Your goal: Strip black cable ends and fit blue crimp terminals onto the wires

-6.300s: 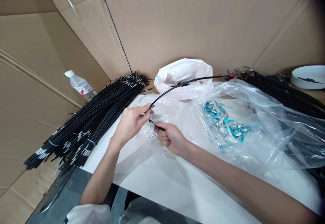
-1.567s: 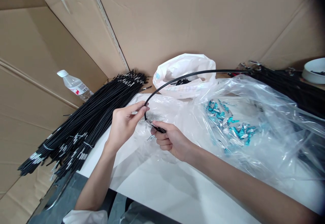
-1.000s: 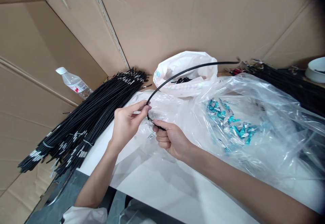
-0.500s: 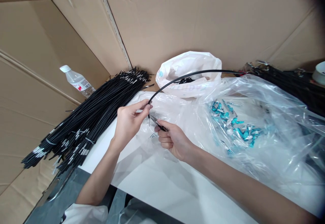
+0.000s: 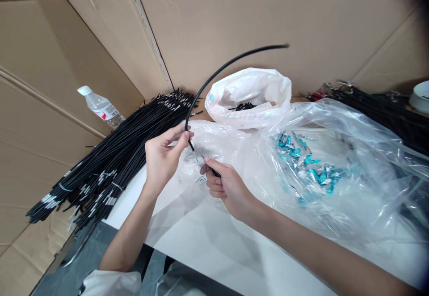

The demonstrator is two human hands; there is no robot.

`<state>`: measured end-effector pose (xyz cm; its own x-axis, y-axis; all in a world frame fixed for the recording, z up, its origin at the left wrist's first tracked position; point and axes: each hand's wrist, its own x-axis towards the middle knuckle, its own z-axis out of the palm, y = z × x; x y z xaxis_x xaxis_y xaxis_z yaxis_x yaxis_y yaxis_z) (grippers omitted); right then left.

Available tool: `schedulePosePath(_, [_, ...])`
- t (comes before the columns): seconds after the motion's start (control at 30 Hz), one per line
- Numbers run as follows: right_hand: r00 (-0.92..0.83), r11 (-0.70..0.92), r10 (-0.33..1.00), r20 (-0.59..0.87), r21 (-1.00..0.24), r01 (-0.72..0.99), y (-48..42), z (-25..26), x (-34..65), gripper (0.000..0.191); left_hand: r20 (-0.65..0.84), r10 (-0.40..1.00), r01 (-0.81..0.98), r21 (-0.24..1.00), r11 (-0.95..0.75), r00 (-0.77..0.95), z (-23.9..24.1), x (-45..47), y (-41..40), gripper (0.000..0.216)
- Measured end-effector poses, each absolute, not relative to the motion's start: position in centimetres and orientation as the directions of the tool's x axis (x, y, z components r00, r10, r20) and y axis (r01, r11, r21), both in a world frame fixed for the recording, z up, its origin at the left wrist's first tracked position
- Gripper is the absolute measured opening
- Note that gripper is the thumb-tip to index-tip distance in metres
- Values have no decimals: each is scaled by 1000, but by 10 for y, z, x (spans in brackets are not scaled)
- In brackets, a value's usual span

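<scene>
A black cable (image 5: 214, 73) is pinched between the thumb and fingers of my left hand (image 5: 165, 155). Its long part arcs up and to the right, ending free in the air. Below my fingertips the short end points down, with a thin pale tip. My right hand (image 5: 225, 184) is closed around the black handles of small scissors (image 5: 214, 171). Their metal blades lie right by the cable's lower end; whether they touch it I cannot tell. Beneath both hands lies clear plastic sheeting (image 5: 234, 146) with dark fine specks on it.
Bundled black cables (image 5: 134, 153) lie at left, with a plastic bottle (image 5: 102, 108) behind them. A white bag (image 5: 248, 81) holding short black pieces stands at the back. Teal and silver scraps (image 5: 321, 175) are at right, near more dark cables (image 5: 375, 112) and a white round container (image 5: 420, 97).
My left hand has shifted slightly left. The cable's arc has risen, and its far end has swung up and left, off the right-hand pile. The scissors remain by the lower end.
</scene>
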<state>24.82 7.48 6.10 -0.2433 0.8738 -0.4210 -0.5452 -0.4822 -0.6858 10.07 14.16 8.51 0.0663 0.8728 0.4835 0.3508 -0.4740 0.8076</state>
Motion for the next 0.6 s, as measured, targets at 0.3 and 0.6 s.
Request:
schedulePosePath(0.3, [-223,-481,870,-440,-654,-584,69,65,244,34,470,879,376,802,-465,86,85,105,137,24])
schedulePosePath(0.6, [-252,-503,847,-467,-553,-664,74,64,246,35,467,879,407,787,-463,97,78,112,131,25])
